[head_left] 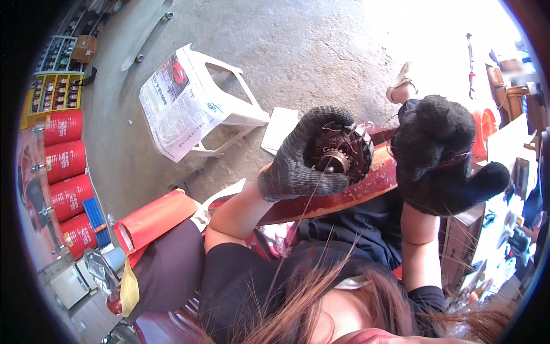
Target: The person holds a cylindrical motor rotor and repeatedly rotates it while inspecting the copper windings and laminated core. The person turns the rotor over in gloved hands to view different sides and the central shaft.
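My left hand [303, 157], in a dark grey knit glove, grips a round dark mechanical part [352, 152] with reddish windings and a toothed metal ring round its centre, facing up. My right hand [435, 160] wears a thick black fuzzy mitt, its thumb sticking out to the right, just beside the part, with nothing visible in it. Beneath both hands lies a long, worn reddish-brown board [321, 203] across my lap.
A white plastic stool [242, 94] carrying newspaper [175, 114] stands ahead on the concrete floor. Red drums [66, 157] and bottle racks [57, 92] line the left. An orange bag [154, 215] lies near my left arm. A cluttered bench [504, 229] runs along the right.
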`<move>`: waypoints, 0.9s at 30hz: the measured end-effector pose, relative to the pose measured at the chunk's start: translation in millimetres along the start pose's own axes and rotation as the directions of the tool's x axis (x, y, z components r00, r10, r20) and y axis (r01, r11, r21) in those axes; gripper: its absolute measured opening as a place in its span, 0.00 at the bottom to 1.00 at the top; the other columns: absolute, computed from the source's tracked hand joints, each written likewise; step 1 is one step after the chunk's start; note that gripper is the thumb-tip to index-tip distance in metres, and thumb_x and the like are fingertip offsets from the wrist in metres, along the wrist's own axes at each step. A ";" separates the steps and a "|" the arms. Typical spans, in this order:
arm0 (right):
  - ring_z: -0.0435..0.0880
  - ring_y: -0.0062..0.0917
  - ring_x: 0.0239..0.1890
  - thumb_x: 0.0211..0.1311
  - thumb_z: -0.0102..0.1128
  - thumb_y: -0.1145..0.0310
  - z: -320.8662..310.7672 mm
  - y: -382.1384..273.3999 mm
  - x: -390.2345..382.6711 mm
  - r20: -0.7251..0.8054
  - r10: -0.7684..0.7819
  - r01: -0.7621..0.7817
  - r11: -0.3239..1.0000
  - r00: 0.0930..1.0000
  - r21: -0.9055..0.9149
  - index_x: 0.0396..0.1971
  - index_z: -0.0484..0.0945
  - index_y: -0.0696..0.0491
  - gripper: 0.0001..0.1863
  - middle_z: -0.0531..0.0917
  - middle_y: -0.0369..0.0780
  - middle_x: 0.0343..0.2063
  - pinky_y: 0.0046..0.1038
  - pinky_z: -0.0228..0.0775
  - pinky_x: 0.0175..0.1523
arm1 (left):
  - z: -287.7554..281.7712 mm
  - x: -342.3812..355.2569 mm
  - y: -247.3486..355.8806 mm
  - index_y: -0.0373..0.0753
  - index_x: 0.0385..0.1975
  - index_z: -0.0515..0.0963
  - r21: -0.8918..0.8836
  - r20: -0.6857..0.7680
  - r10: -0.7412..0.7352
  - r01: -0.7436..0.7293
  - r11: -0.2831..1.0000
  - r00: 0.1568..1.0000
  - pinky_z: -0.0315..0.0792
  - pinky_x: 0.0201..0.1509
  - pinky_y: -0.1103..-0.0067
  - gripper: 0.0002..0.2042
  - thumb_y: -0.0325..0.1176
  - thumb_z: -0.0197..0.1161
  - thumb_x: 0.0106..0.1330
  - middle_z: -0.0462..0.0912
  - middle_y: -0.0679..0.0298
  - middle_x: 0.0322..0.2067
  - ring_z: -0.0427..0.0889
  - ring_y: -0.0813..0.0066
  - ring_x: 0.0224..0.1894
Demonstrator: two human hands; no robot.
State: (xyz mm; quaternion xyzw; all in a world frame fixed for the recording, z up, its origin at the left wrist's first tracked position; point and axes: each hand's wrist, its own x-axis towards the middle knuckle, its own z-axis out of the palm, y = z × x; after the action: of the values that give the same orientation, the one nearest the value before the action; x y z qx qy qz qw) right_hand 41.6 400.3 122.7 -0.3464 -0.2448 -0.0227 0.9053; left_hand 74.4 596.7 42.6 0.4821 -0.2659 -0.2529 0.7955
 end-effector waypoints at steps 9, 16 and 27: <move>0.73 0.30 0.51 0.67 0.44 0.54 -15.8 -42.8 -11.5 0.005 -0.105 0.105 0.992 0.994 -0.074 0.58 0.61 0.60 0.28 0.73 0.45 0.45 0.30 0.59 0.64 | 9.6 3.8 5.8 0.40 0.58 0.61 0.449 -0.071 0.178 -0.128 0.884 0.981 0.73 0.55 0.71 0.37 0.31 0.74 0.48 0.73 0.59 0.48 0.75 0.67 0.51; 0.73 0.42 0.56 0.67 0.43 0.53 -24.6 1.6 -8.0 -0.065 -0.278 0.163 0.721 0.959 -0.674 0.51 0.71 0.62 0.26 0.74 0.55 0.51 0.40 0.64 0.61 | -7.6 9.9 2.3 0.38 0.52 0.64 -0.509 -0.359 -0.282 0.067 0.858 0.890 0.75 0.51 0.74 0.24 0.33 0.65 0.58 0.75 0.60 0.43 0.78 0.70 0.45; 0.77 0.41 0.48 0.52 0.62 0.53 -31.5 23.0 10.5 -0.227 0.281 -0.234 -0.009 0.932 -0.972 0.41 0.76 0.61 0.26 0.79 0.50 0.40 0.34 0.66 0.53 | 2.9 9.4 3.0 0.39 0.55 0.59 0.278 -0.478 0.225 -0.096 0.956 0.849 0.72 0.54 0.74 0.39 0.28 0.76 0.42 0.68 0.61 0.48 0.73 0.71 0.50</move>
State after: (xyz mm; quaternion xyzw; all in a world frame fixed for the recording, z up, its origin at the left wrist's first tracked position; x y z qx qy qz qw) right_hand 69.1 399.1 93.3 -0.9102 -0.1088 -0.0122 0.3995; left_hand 79.8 589.8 48.2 0.6011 -0.1173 -0.0155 0.7903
